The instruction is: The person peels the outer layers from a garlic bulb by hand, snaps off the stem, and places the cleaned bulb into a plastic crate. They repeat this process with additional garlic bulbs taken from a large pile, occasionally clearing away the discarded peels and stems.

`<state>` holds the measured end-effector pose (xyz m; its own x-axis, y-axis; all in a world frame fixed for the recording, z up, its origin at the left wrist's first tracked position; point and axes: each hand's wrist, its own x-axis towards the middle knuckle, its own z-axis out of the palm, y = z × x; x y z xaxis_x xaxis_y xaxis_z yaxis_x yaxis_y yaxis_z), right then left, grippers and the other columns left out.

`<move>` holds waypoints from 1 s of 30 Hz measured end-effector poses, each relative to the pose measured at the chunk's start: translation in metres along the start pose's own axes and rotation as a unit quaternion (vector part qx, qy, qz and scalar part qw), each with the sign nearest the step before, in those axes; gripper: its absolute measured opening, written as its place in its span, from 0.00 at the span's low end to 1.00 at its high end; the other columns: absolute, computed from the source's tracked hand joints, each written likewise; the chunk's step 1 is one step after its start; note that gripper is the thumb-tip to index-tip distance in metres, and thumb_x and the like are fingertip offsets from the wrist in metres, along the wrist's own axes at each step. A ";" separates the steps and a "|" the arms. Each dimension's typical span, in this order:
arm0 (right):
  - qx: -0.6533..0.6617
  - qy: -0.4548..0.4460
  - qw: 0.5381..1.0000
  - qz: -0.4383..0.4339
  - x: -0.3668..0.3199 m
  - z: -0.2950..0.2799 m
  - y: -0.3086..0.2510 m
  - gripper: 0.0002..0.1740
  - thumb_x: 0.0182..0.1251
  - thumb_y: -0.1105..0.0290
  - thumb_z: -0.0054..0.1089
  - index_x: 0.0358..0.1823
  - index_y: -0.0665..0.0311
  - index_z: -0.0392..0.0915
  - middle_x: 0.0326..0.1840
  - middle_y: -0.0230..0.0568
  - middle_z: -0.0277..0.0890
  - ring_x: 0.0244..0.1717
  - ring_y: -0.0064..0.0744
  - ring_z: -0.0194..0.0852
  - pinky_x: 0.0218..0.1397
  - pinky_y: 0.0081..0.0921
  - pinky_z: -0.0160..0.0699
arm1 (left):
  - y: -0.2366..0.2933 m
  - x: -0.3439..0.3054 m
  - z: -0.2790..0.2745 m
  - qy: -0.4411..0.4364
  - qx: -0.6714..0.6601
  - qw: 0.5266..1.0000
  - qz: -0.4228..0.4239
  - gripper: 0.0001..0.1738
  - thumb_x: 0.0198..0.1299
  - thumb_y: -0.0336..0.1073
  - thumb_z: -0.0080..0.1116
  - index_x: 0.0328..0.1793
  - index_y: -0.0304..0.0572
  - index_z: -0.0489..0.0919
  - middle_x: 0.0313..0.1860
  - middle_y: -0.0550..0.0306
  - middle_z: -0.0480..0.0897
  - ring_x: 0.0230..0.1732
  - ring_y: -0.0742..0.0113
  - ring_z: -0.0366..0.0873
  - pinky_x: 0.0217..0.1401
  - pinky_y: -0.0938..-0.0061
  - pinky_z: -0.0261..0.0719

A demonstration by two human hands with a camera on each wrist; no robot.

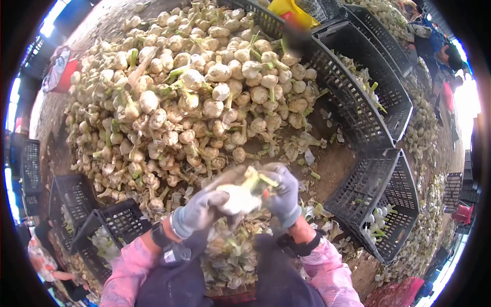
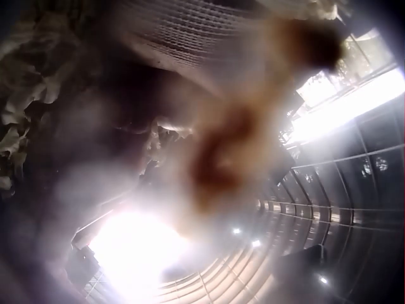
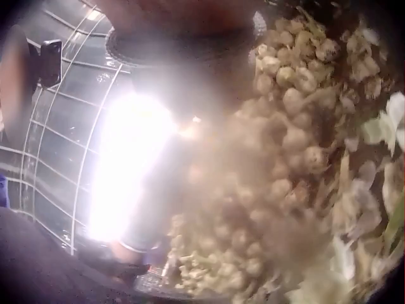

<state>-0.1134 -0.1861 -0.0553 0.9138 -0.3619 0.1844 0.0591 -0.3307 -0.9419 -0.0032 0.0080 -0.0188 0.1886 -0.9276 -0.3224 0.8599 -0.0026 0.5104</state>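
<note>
In the head view, both grey-gloved hands meet in front of the lap. My left hand (image 1: 199,207) grips a white garlic bulb (image 1: 239,198) from the left, its fingers round the side. My right hand (image 1: 283,194) is curled at the bulb's top and pinches a yellow-green strip of stalk and skin (image 1: 251,179). A small red spot shows beside the right fingertips; I cannot tell what it belongs to. Motion blurs the bulb. Glare and blur hide the bulb in both wrist views. Beyond the hands rises a big heap of unpeeled garlic (image 1: 220,74).
Peelings (image 1: 232,253) are piled between the knees. Black crates stand at right, one large (image 1: 353,97) and one on its side (image 1: 358,184) with white bulbs inside. More crates (image 1: 125,222) are at left. A red bucket (image 1: 68,75) stands far left, and other people are at the edges.
</note>
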 end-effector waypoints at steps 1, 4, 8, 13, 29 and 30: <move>0.005 -0.017 1.000 0.002 -0.003 0.003 -0.007 0.23 0.48 0.82 0.64 0.50 0.61 0.84 0.45 0.45 0.80 0.46 0.42 0.80 0.50 0.29 0.78 | -0.004 0.003 -0.010 0.029 -0.035 0.999 0.016 0.50 0.60 0.44 0.60 0.83 0.34 0.50 0.66 0.42 0.76 0.42 0.59 0.86 0.44 0.71 0.86; 0.131 -0.054 0.977 0.162 -0.009 0.003 -0.009 0.21 0.59 0.76 0.68 0.56 0.66 0.80 0.47 0.42 0.80 0.49 0.36 0.79 0.53 0.28 0.77 | -0.007 0.002 -0.020 0.040 -0.068 0.995 0.057 0.49 0.60 0.43 0.60 0.82 0.32 0.50 0.68 0.42 0.74 0.51 0.61 0.83 0.50 0.72 0.83; 0.292 -0.120 0.902 0.295 0.005 -0.005 -0.024 0.25 0.65 0.71 0.69 0.61 0.71 0.74 0.51 0.38 0.79 0.54 0.26 0.75 0.56 0.27 0.76 | -0.010 0.001 -0.018 0.075 -0.019 0.994 0.082 0.47 0.59 0.42 0.60 0.82 0.35 0.52 0.71 0.44 0.72 0.63 0.59 0.77 0.65 0.69 0.76; 0.108 0.005 0.981 0.162 -0.006 0.027 -0.021 0.18 0.54 0.77 0.70 0.48 0.68 0.81 0.42 0.44 0.82 0.43 0.35 0.81 0.49 0.28 0.78 | -0.007 0.006 -0.010 0.152 0.077 0.984 0.054 0.49 0.55 0.44 0.71 0.78 0.36 0.57 0.64 0.46 0.75 0.62 0.58 0.78 0.66 0.64 0.78; -0.468 -0.096 0.851 0.219 -0.018 -0.026 0.067 0.38 0.60 0.67 0.66 0.74 0.58 0.63 0.72 0.56 0.66 0.72 0.53 0.64 0.75 0.42 0.64 | 0.000 -0.001 0.008 0.080 0.179 0.971 0.140 0.34 0.48 0.28 0.79 0.60 0.36 0.73 0.58 0.47 0.81 0.57 0.64 0.81 0.62 0.68 0.81; -0.323 -0.159 0.913 0.191 -0.015 -0.027 0.064 0.42 0.62 0.66 0.66 0.76 0.58 0.58 0.74 0.55 0.64 0.72 0.53 0.64 0.75 0.42 0.63 | -0.001 0.004 0.009 0.100 0.192 0.959 0.182 0.33 0.50 0.27 0.78 0.61 0.36 0.73 0.58 0.47 0.81 0.58 0.64 0.81 0.62 0.68 0.81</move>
<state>-0.1345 -0.2257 -0.1105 0.8951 -0.3206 -0.3099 -0.4432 -0.7160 -0.5394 -0.0076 0.0014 -0.0135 0.5636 -0.8027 -0.1951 0.4897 0.1345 0.8614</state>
